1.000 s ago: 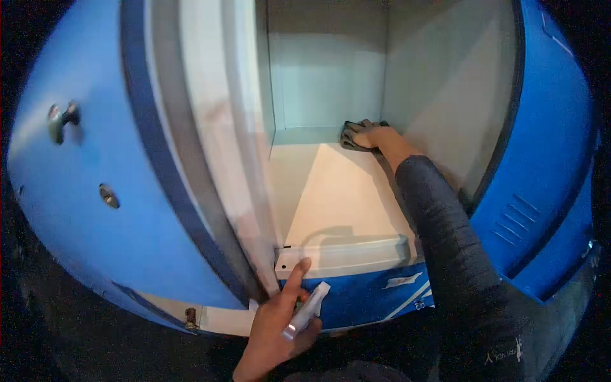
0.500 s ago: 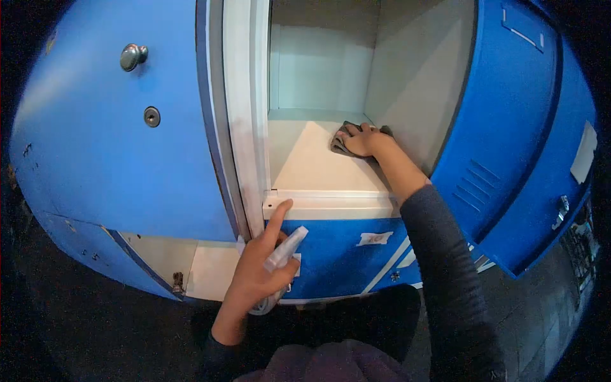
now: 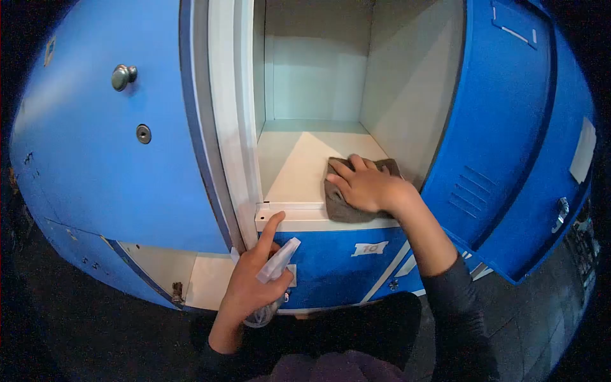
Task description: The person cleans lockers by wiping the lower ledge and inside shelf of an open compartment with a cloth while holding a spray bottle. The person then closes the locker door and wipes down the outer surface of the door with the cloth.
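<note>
Right hand (image 3: 372, 190) is palm-down, fingers kinda spread over a soft, rumpled brown cloth (image 3: 342, 204) at 3 o'clock, lying on the locker's smooth pale floor (image 3: 293, 178) and front lip (image 3: 307, 217). Left hand (image 3: 249, 280), 7 o'clock, is curled around a clear plastic spray bottle (image 3: 278, 261). Farther out: slotted blue door (image 3: 509, 127) toward 2, round shiny metal knob (image 3: 121, 78) at 10.

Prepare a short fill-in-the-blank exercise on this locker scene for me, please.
The right hand rests on the brown cloth at the ____ edge of the open compartment.
The left hand holds a spray bottle, with the ____ finger extended.
The open door at the picture's right is coloured ____.
At the picture's left, a round knob sits ____ a lock.

Missing words: front; index; blue; above.
</note>
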The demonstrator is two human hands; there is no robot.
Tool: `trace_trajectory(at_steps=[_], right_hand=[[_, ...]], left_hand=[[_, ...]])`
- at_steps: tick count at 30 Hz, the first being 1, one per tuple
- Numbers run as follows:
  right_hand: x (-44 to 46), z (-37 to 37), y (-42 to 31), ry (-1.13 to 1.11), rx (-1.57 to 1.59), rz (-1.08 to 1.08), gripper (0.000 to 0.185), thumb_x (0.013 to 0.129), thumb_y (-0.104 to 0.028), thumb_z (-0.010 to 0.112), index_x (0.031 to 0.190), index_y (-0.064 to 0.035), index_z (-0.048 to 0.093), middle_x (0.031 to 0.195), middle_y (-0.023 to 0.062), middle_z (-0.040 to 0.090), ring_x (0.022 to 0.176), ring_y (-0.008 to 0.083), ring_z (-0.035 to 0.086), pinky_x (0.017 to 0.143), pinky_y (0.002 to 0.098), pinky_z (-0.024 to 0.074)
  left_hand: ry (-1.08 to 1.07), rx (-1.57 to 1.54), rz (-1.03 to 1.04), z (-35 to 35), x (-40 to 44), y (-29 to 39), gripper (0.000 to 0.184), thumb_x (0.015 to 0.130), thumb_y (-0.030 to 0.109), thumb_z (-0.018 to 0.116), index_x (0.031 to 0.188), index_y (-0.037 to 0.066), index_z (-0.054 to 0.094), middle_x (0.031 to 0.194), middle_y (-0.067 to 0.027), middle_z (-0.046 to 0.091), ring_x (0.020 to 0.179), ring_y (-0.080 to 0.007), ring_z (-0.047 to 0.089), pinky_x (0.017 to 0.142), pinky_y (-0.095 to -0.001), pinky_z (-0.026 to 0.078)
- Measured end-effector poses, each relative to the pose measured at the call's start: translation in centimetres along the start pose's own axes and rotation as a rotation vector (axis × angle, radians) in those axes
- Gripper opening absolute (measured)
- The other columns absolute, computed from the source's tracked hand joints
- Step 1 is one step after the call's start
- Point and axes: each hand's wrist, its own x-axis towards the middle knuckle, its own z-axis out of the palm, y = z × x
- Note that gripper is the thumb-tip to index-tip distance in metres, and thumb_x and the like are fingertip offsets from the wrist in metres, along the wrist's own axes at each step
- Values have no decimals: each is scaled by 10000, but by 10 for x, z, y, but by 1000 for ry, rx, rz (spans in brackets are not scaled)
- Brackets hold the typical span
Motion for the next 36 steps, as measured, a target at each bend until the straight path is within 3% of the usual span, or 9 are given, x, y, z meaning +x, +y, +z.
trace_trajectory(at_steps=[2, 5, 6, 14, 17, 21, 24, 32, 36], right_hand=[[61, 17, 16, -35, -107, -104, 545, 974, -465, 206, 1453, -207, 237, 1453, 187, 267, 1320, 405, 308, 1067, 521, 289], [109, -12, -8, -129, -24, 127, 554, 967, -482, 171, 1463, -236, 205, 1509, 134, 186, 1344, 389, 276, 1080, 518, 279], [174, 12, 11, -137, -108, 18, 569, 958, -487, 171, 1468, -236, 193, 1528, 129, 128, 1370, 373, 224, 1089, 516, 266], [262, 10, 20, -107, -160, 145, 581, 942, -500, 199, 1468, -253, 216, 1539, 106, 93, 1418, 309, 64, 1120, 498, 202], [259, 3, 11, -5, -180, 207, 583, 933, -507, 220, 1457, -256, 259, 1545, 90, 82, 1421, 287, 60, 1118, 529, 170], [247, 0, 6, 38, -66, 338, 620, 906, -557, 251, 1448, -257, 295, 1546, 86, 87, 1417, 284, 75, 1104, 577, 139], [239, 3, 9, -25, 45, 337, 694, 873, -637, 265, 1457, -263, 271, 1537, 115, 114, 1415, 319, 75, 1100, 576, 152], [196, 7, 6, -5, 82, 177, 731, 857, -681, 264, 1474, -299, 181, 1523, 149, 147, 1391, 378, 168, 1078, 620, 143], [142, 5, -12, -12, 56, 97, 731, 862, -691, 224, 1470, -287, 191, 1506, 184, 183, 1375, 402, 199, 1059, 631, 172]], left_hand=[[3, 15, 2, 1, 1, -1, 837, 686, 30, 588, 1441, 176, 258, 758, -126, 576, 684, -282, 620, 650, -344, 485], [4, 50, -17, 0, 3, -3, 837, 689, 37, 592, 1442, 184, 257, 778, -127, 574, 687, -298, 623, 652, -347, 487], [-3, 32, -23, -2, 2, -3, 837, 689, 39, 594, 1442, 186, 257, 782, -126, 572, 695, -303, 624, 654, -348, 488], [-164, 56, -187, -11, 3, 4, 892, 691, 32, 637, 1455, 151, 192, 841, -137, 596, 758, -355, 633, 707, -395, 510], [-152, 87, -201, -11, 4, 7, 850, 721, 5, 649, 1445, 103, 214, 849, -152, 633, 827, -282, 656, 752, -349, 499], [-75, 91, -264, -4, 4, 7, 796, 724, 8, 601, 1428, 109, 244, 839, -160, 627, 793, -299, 659, 728, -361, 504], [-138, 128, -191, -10, 4, 9, 893, 698, 34, 636, 1454, 151, 176, 840, -141, 602, 791, -350, 644, 702, -398, 514], [-31, 98, -50, -1, 1, -1, 840, 716, 51, 611, 1448, 162, 214, 722, -102, 578, 685, -329, 626, 630, -375, 498], [-25, 82, -116, 0, 1, 6, 848, 705, 46, 604, 1448, 181, 219, 725, -104, 573, 670, -307, 620, 636, -366, 488]])
